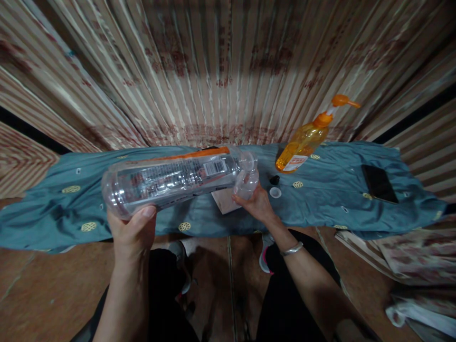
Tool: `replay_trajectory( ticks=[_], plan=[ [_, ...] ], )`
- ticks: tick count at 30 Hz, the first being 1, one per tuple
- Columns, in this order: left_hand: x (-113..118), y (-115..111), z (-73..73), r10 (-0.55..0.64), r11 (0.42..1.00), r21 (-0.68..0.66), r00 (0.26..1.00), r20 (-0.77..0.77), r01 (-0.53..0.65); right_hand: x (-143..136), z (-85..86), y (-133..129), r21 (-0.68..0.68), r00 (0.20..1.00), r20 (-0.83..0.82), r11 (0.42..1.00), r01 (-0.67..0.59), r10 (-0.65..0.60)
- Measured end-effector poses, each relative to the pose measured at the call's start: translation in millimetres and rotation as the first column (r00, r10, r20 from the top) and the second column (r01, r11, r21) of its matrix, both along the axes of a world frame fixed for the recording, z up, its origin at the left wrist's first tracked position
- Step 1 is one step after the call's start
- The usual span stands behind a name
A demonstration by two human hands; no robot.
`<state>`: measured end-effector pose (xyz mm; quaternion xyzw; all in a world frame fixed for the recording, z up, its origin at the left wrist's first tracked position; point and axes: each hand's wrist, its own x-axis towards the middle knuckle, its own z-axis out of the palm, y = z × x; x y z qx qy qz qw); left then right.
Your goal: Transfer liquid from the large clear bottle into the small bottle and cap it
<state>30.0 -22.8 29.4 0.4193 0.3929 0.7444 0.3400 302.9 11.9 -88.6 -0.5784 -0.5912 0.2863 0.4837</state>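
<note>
My left hand point(133, 228) grips the base end of a large clear plastic bottle point(171, 178), which carries a printed label with a barcode and an orange band. The bottle lies tilted on its side in the air, its neck pointing right. At that neck my right hand point(256, 202) holds a small clear bottle point(246, 183), its top against or just under the large bottle's mouth. Whether liquid passes between them I cannot tell. Close by on the cloth lie a small black cap point(274, 180) and a white round lid point(275, 192).
An orange pump bottle point(302, 142) stands behind and right of my hands. A dark phone point(379, 183) lies farther right on the blue-green cloth point(335, 190). A pale flat box point(225, 202) sits beneath the bottles. Striped curtains point(221, 71) hang behind.
</note>
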Motion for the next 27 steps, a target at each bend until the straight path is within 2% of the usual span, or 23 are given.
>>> replay_trajectory(
  ticks=[8, 18, 27],
  plan=[
    [4, 0, 3.3, 0.018, 1.0, -0.01, 0.999, 0.04, -0.017, 2, -5.0, 0, 0.009, 1.0, 0.008, 1.0, 0.006, -0.006],
    [-9, 2, -7.7, -0.023, 1.0, -0.013, 0.999, 0.03, 0.023, 2, -0.5, -2, -0.022, 1.0, -0.003, 1.0, 0.0, 0.0],
    [-7, 3, -7.8, -0.024, 1.0, 0.01, 0.999, 0.031, 0.024, 3, -4.8, 0, -0.018, 1.0, 0.003, 1.0, 0.002, -0.002]
  ],
)
